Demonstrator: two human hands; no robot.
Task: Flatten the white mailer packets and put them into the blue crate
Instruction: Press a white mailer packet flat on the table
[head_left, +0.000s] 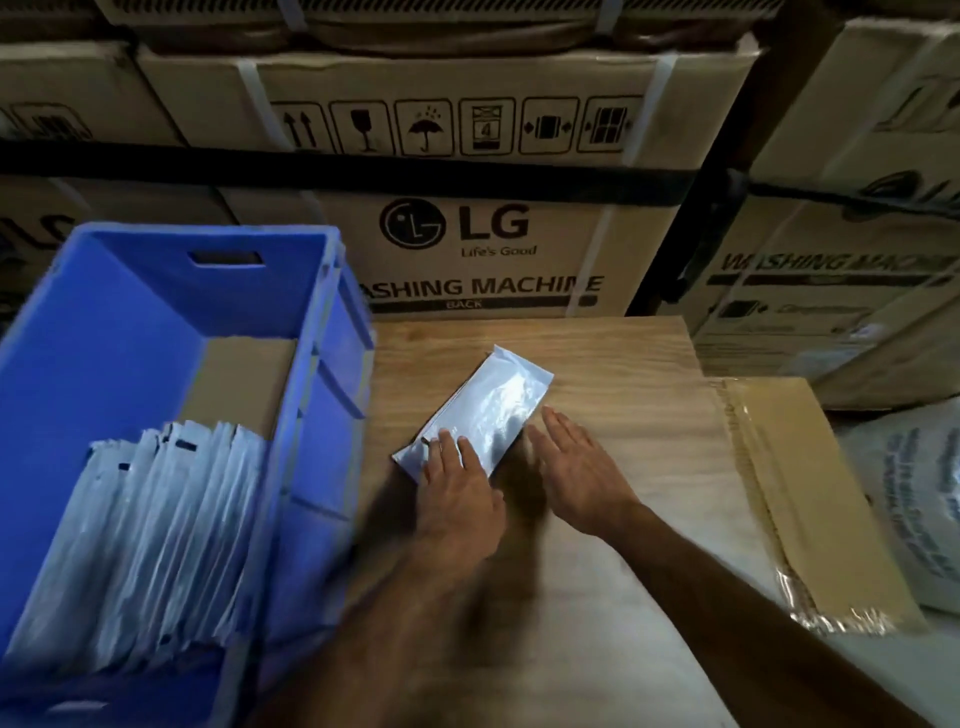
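Head view shows us working at a wooden bench (597, 358) with one white mailer packet (485, 410) lying flat on it, near the middle of the picture, its long axis running from about 7 o'clock to 1 o'clock. Our left hand (457, 493) lies on the packet's near end with straight fingers pressing down; we judge this pins the packet so it cannot slide while being smoothed. Our right hand (576, 467) is spread flat with fingers together just beside the packet's right edge, at about 4 o'clock from it; whether it touches the packet or only the bench we cannot tell, as that hand is slightly blurred. Neither hand pinches anything.

At 9 o'clock from the packet stands the blue crate (322, 364), touching or very near the bench's left edge. Inside it, a row of flattened packets (156, 530) stands on edge toward the near end, leaning together, with bare cardboard showing on the crate floor beyond them. We judge the crate sits close so each finished packet needs only a short carry.

The packet looks thin, glossy and slightly rumpled, with light glinting off its middle, and a small dark mark near our left fingertips. It seems nearly flat already.
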